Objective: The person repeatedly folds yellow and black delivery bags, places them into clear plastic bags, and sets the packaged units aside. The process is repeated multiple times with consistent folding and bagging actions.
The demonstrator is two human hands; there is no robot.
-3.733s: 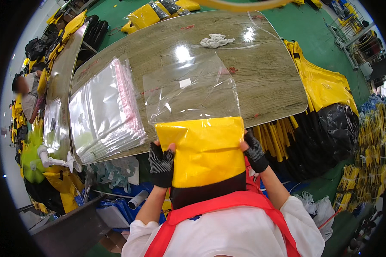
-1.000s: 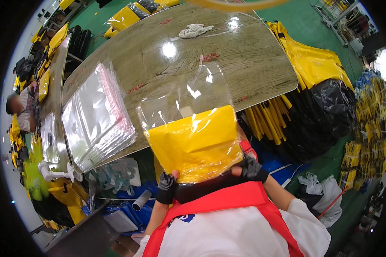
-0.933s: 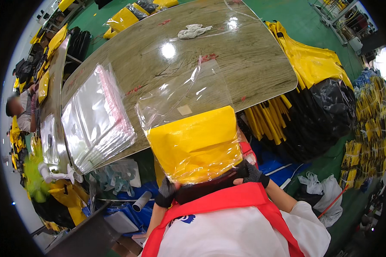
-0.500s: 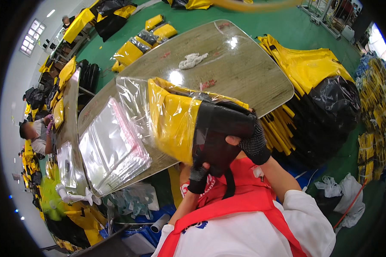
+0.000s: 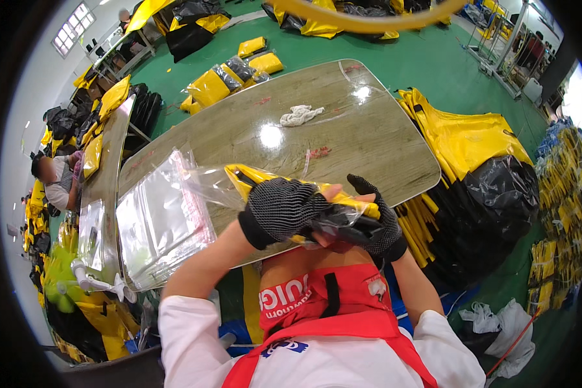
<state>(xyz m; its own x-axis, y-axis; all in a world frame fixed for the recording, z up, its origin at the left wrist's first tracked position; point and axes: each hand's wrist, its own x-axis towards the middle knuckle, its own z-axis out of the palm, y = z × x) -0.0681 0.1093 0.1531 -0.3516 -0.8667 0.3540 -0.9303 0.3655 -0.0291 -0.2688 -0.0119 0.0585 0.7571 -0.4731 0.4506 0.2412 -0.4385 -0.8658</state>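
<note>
Both my hands wear dark fingerless-style gloves with pale dots, and bare fingertips show. A folded yellow-and-black bundle (image 5: 240,176) of shiny sheet material is between them, above the near table edge. My left hand (image 5: 284,208) is closed over its middle from above. My right hand (image 5: 383,226) grips its right end, the index finger raised. The clear plastic bag (image 5: 207,184) around the bundle trails off to the left. Next to it lies a stack of clear plastic bags (image 5: 158,223) on the wood-patterned table (image 5: 375,149). My left hand hides part of the bundle.
A white cloth (image 5: 301,115) lies on the table. Draped yellow-and-black sheets (image 5: 475,139) stand close at the right, with bound yellow bundles (image 5: 562,187) beyond. Packed bundles (image 5: 210,87) sit on the green floor. A co-worker (image 5: 61,178) is at the left table.
The bundle was held upright with its broad face showing; now it is tipped flatter and edge-on. My left hand has moved from its lower edge to on top. The view has shifted slightly.
</note>
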